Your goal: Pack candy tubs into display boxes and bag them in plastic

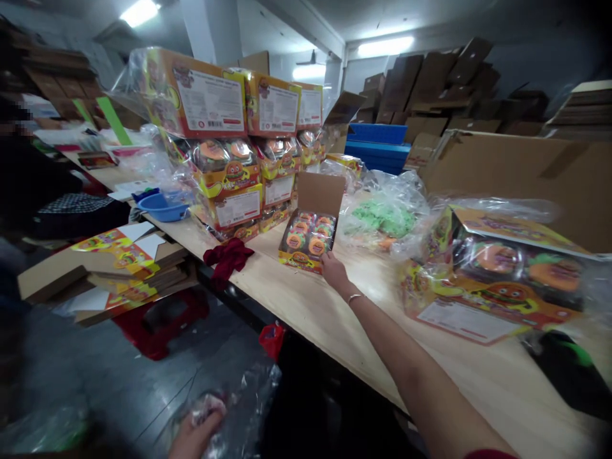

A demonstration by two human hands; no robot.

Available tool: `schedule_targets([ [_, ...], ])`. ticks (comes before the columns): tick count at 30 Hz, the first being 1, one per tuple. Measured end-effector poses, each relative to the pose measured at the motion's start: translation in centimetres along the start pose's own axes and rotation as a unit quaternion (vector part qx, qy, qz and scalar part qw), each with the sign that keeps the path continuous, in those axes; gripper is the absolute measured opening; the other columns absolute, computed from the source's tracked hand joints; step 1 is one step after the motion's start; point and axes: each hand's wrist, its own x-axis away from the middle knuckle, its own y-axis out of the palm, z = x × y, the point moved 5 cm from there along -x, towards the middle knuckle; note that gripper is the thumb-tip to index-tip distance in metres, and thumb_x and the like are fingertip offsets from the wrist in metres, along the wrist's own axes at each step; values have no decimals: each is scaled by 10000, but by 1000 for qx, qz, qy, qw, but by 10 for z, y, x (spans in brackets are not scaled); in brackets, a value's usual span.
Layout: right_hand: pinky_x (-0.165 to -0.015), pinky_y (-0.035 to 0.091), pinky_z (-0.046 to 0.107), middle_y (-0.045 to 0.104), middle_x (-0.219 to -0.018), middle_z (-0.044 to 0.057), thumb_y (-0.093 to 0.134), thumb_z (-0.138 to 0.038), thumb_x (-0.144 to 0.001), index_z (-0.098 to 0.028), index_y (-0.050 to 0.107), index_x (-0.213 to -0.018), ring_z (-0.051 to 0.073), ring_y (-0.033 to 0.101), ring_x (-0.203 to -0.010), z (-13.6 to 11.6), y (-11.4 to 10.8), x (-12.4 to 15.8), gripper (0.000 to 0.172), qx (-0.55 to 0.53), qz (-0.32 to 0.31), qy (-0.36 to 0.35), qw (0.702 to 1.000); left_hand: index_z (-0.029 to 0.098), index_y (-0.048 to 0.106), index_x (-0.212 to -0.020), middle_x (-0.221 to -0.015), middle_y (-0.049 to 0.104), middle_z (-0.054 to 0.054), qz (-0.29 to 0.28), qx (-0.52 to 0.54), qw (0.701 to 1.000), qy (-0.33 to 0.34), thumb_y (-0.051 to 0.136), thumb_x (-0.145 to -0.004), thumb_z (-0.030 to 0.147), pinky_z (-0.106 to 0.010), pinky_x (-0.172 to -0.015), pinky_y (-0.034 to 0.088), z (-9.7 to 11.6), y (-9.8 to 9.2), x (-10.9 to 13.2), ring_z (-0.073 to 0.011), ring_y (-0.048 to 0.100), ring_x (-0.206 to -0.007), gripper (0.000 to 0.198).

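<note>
A good share of the packing looks finished: a stack of wrapped boxes (pixel 229 159) stands at the far side of the tabletop (pixel 296 299), each sealed in clear film, and another wrapped box (pixel 492 274) lies on its side near the right edge. One open box (pixel 308 236) with its lid flap standing up sits unwrapped in the middle of the tabletop, filled with round burger-shaped sweets, so by the look of it this one remains to be closed and bagged. The right hand (pixel 335 271) is stretched well forward with the arm nearly straight, fingers touching the near right corner of the open box; they seem loosely curled against it rather than clamped around it. The left hand (pixel 198 433) is low, off the tabletop's near edge, closed on a crumpled plastic bag (pixel 243 408). A red cloth (pixel 228 258) lies just left of the open box.
</note>
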Motion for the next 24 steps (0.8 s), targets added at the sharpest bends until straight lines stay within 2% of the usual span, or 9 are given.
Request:
schedule_targets([
  [3, -673, 431, 227, 588, -1109, 88, 446, -171, -984, -154, 548, -1022, 155, 607, -841, 12, -8, 52, 110, 1, -1, -24, 1000, 169, 713, -779, -760, 734, -62, -12, -17, 998, 61, 844, -503, 519, -351, -772, 554, 38, 6, 1, -297, 691, -810, 465],
  [7, -574, 393, 231, 584, -978, 56, 506, -197, -960, -163, 547, -919, 139, 584, -707, 32, -22, 144, 67, 12, 37, -66, 997, 187, 730, -888, -962, 748, -87, -61, 53, 991, 110, 824, -586, 524, -354, -936, 510, 86, 9, 11, -304, 656, -1050, 462],
  [9, -520, 368, 241, 570, -891, 42, 481, -269, -985, -172, 536, -855, 137, 562, -632, 43, -35, 186, 172, 19, 79, -83, 993, 178, 729, -858, -942, 744, -90, -78, 94, 985, 121, 828, -596, 484, -362, -919, 519, 102, 12, 17, -293, 668, -1003, 415],
  [11, -487, 353, 247, 547, -813, 29, 417, -358, -1019, -181, 516, -803, 136, 541, -578, 52, -49, 217, 297, 14, 118, -99, 988, 164, 704, -729, -799, 729, -72, -82, 126, 982, 114, 859, -545, 403, -352, -803, 556, 112, 15, 23, -267, 687, -837, 339],
  [14, -492, 377, 249, 542, -779, 26, 361, -430, -1034, -186, 514, -793, 133, 541, -554, 57, -65, 242, 376, -9, 122, -121, 985, 162, 585, -515, -637, 675, -33, -100, 163, 975, 111, 873, -474, 272, -286, -626, 554, 122, 23, 33, -203, 657, -643, 311],
  [16, -504, 394, 258, 587, -861, 55, 363, -432, -1031, -182, 544, -831, 134, 560, -570, 56, -74, 250, 368, -22, 108, -121, 987, 161, 534, -466, -626, 673, -32, -132, 191, 967, 109, 861, -473, 221, -274, -620, 563, 128, 28, 41, -191, 659, -624, 333],
  [20, -570, 448, 285, 629, -1005, 111, 434, -437, -998, -191, 611, -854, 166, 614, -669, 52, -94, 263, 335, -109, 122, -55, 985, 154, 684, -651, -804, 745, -74, -171, 261, 946, 86, 805, -511, 163, -299, -730, 604, 136, 27, 58, -255, 719, -802, 185],
  [22, -646, 495, 306, 642, -984, 111, 478, -474, -975, -202, 639, -885, 188, 633, -732, 40, -94, 268, 329, -245, 52, -37, 967, 160, 737, -837, -925, 760, -73, -141, 308, 936, 91, 765, -526, 128, -284, -769, 610, 140, 20, 67, -265, 722, -905, 314],
  [24, -764, 531, 350, 646, -1122, 133, 530, -572, -930, -215, 643, -1096, 227, 658, -892, 10, -82, 271, 410, -420, -100, -63, 900, 165, 733, -1003, -1016, 757, -68, -111, 349, 925, 102, 734, -535, 102, -271, -811, 609, 142, 13, 76, -261, 714, -970, 472],
])
